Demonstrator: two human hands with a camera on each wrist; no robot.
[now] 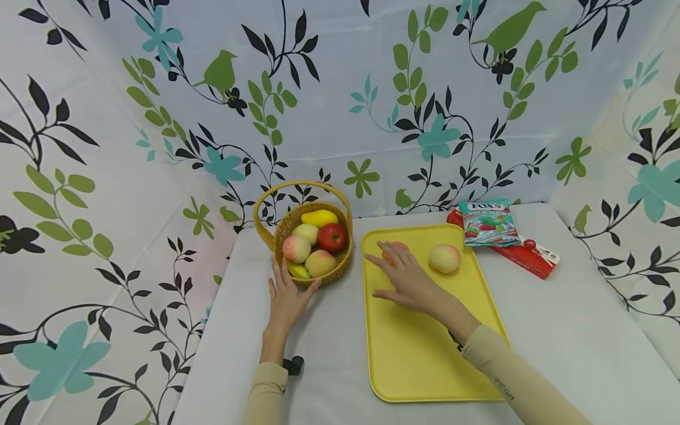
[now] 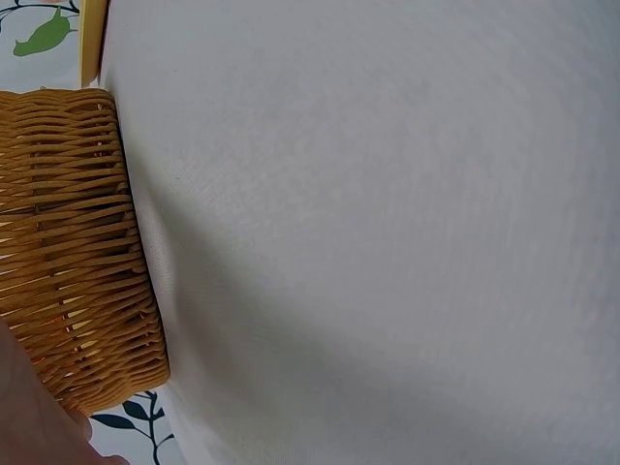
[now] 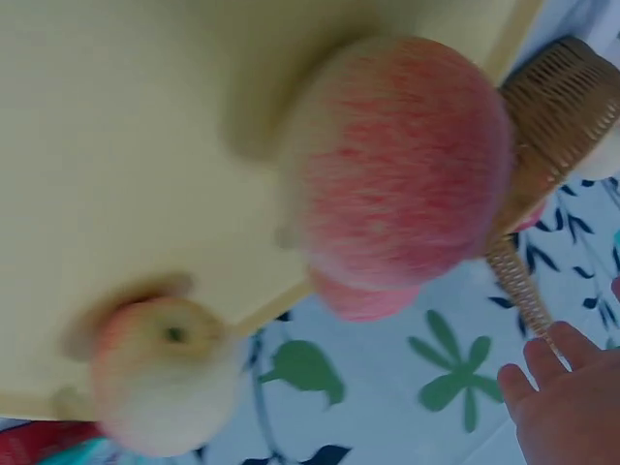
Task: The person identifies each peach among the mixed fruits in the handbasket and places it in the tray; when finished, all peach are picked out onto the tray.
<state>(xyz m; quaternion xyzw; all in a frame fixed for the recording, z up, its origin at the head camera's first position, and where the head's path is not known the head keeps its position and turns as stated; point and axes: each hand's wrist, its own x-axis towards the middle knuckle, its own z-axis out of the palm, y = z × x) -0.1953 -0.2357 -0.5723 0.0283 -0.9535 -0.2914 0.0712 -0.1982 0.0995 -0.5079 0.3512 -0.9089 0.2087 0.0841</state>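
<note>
A wicker basket (image 1: 340, 274) with a tall handle holds several fruits, among them a red apple (image 1: 332, 237) and a yellow fruit (image 1: 319, 218). My left hand (image 1: 287, 298) rests against its near left side, fingers and thumb spread. Above a yellow tray (image 1: 419, 354) my right hand (image 1: 411, 286) reaches with fingers extended, over a pinkish peach (image 1: 395, 252) it partly covers. The right wrist view has a large reddish peach (image 3: 402, 165) apart from the visible fingers (image 3: 544, 360), with more pink fruit (image 3: 358, 298) behind it. A paler peach (image 1: 444, 258) sits farther right on the tray.
A green candy bag (image 1: 489, 223) lies over a red package (image 1: 526, 260) beside the tray's far right corner. White table cloth (image 1: 329, 354) runs between basket and tray. A patterned curtain (image 1: 340, 118) stands behind and at both sides.
</note>
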